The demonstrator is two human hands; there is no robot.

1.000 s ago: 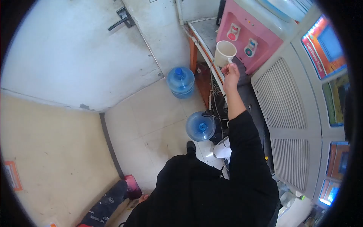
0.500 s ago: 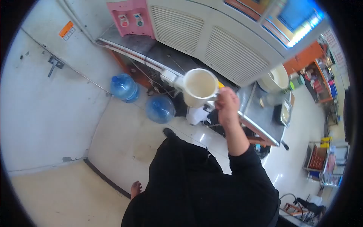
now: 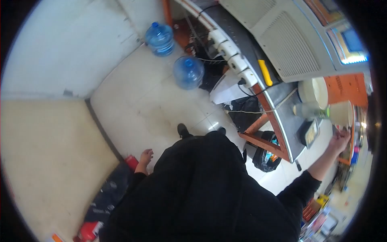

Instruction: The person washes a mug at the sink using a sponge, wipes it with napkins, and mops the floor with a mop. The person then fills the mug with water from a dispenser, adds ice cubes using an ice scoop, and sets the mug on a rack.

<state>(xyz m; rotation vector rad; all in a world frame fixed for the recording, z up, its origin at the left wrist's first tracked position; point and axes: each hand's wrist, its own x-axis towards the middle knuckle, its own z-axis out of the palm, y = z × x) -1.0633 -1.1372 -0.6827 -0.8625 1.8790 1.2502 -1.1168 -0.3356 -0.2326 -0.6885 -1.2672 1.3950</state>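
Stretched far out to the right, my right hand (image 3: 340, 141) is closed on the handle side of a white plastic jug (image 3: 342, 113); the handle itself is hard to see. The jug is past the counter's right end, close to a cream bucket (image 3: 316, 90). Beside that bucket are a clear container (image 3: 304, 109) and a black tray (image 3: 309, 134) with pale contents. Low on my left side, my left hand (image 3: 146, 156) hangs with loosely bent fingers and nothing in it, near a dark bag-like item (image 3: 105, 197) with red parts.
Two blue water bottles (image 3: 188, 72) stand on the floor by the counter. White socket blocks (image 3: 229, 51) and cords run along the counter's edge. A yellow handle (image 3: 265, 72) lies on the counter (image 3: 284, 97). Below its end hangs a black rubbish bag (image 3: 266, 158).
The view has turned to the right. My right hand has carried the white jug from in front of the counter out to the far right, near the bucket. My left hand still hangs low.
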